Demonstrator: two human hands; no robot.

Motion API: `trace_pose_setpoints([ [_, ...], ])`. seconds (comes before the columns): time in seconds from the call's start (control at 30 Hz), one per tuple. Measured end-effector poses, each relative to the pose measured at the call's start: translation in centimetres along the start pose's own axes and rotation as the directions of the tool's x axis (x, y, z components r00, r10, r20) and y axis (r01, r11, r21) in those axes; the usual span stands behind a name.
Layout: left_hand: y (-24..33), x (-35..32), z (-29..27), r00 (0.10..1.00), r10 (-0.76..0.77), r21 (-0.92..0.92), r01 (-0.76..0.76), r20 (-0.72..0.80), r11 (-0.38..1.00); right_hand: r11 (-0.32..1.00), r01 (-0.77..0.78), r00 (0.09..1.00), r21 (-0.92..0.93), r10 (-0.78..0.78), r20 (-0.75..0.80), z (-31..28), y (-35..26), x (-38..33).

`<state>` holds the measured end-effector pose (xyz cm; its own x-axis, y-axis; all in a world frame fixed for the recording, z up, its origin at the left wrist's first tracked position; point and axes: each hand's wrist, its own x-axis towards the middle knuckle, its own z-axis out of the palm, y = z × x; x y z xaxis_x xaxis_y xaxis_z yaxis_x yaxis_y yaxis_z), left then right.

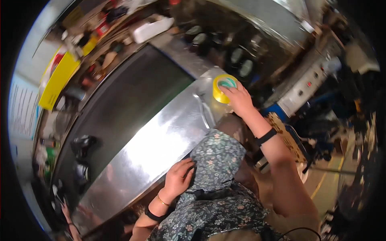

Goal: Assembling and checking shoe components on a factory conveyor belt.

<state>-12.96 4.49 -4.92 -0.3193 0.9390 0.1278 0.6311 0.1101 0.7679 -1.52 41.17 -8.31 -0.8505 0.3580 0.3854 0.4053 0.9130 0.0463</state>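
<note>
Near item: my left hand (178, 178), fingers curled loosely and holding nothing, rests on the floral cloth (215, 160) at the edge of the steel table (161, 144). Far item: my right hand (239, 100), fingers spread over the yellow tape roll (222, 89) near the table's far corner, touching its top. Risk, as I judge it: so close to the rim, a nudge could slide the roll off.

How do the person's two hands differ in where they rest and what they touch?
The right hand is stretched out, fingers on a yellow tape roll on the metal surface. The left hand is drawn in close, resting on floral cloth at that surface's edge, away from the roll. Both wrists wear black bands.
</note>
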Motion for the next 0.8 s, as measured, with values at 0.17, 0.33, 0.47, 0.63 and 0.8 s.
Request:
trace_pose_setpoints([
  [0.17,-4.7,-3.4,-4.1,0.957,-0.162,0.088,0.187,-0.24,0.978,0.953,-0.096,0.962,0.289,0.015,0.273,1.6,-2.7,2.1],
  [0.33,-15.7,-5.5,-11.9,0.642,-0.468,-0.076,0.539,-0.607,0.839,0.573,-0.554,0.833,0.604,0.368,0.414,-2.9,-5.6,-7.1],
  [0.47,-30.0,-4.3,-18.5,0.119,-0.717,-0.549,0.562,-0.687,0.619,0.861,-0.242,0.958,0.448,0.14,0.249,-8.5,-12.3,-10.7],
  [0.63,-40.3,-1.6,-31.6,-0.286,-0.746,-0.705,0.63,-0.602,0.327,0.959,-0.177,0.978,0.223,0.145,0.15,-7.0,-15.7,-10.3],
  [0.8,-45.7,2.8,-25.5,-0.238,-0.876,-0.653,0.749,-0.42,0.109,0.975,-0.203,0.972,0.093,0.189,0.142,-6.5,-16.1,-10.1],
])
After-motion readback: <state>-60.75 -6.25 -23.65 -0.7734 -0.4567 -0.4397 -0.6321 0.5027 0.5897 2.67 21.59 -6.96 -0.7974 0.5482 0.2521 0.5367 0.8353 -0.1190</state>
